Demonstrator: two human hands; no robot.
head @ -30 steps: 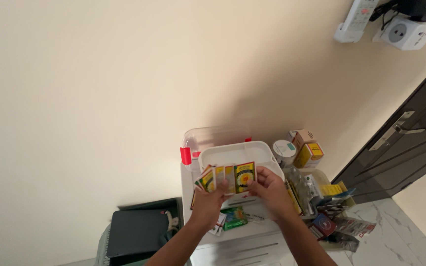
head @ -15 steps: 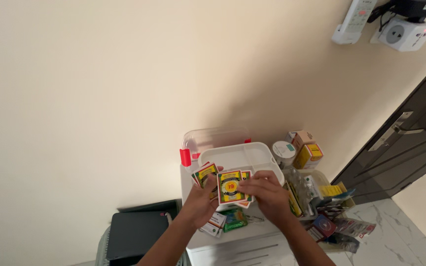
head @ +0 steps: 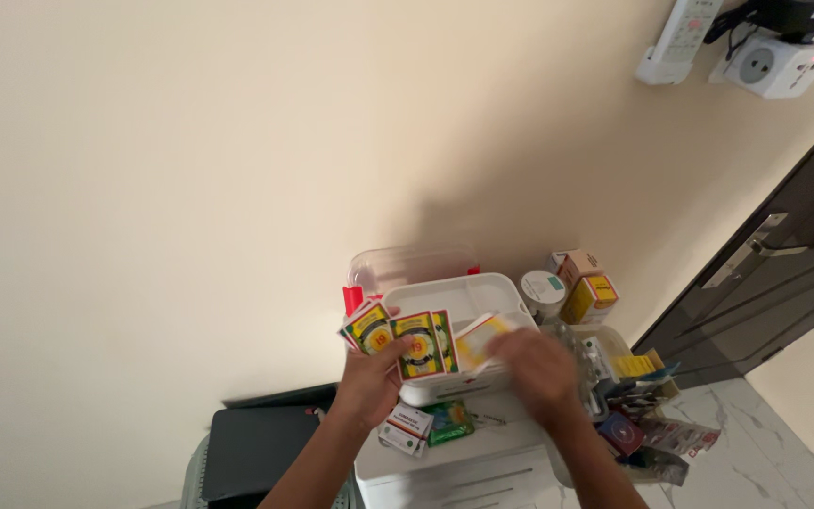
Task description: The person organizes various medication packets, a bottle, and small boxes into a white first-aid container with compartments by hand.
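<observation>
I see my left hand (head: pixel 369 382) closed around a fan of small yellow-and-green sachets (head: pixel 405 341), thumb on top, fingers behind; the fan is held up in the air over the front left corner of the white tray (head: pixel 463 294). My right hand (head: pixel 541 369) is blurred in motion; it seems to pinch one more yellow sachet (head: pixel 479 339) by its lower edge, just right of the fan and apart from it, though I cannot tell the grip for certain.

The white tray sits on a white cabinet top (head: pixel 482 451). Behind the tray stands a clear lid (head: pixel 412 262) with a red latch (head: pixel 353 299) on its left side, close to the cream wall (head: pixel 190 188). On the cabinet top under my left wrist lie a green packet (head: pixel 447 420) and a small white box (head: pixel 405 427), touching each other and close to the front edge.

To the right the room is tight: a round white tub (head: pixel 543 288) and a stack of yellow and tan boxes (head: pixel 584 285) stand against the wall, and a basket (head: pixel 614 341) is crowded with packets beside my right forearm. A dark door (head: pixel 784 292) closes off the far right. To the left of the cabinet, lower down, lies a dark flat case (head: pixel 252 452), and the space above it is open.
</observation>
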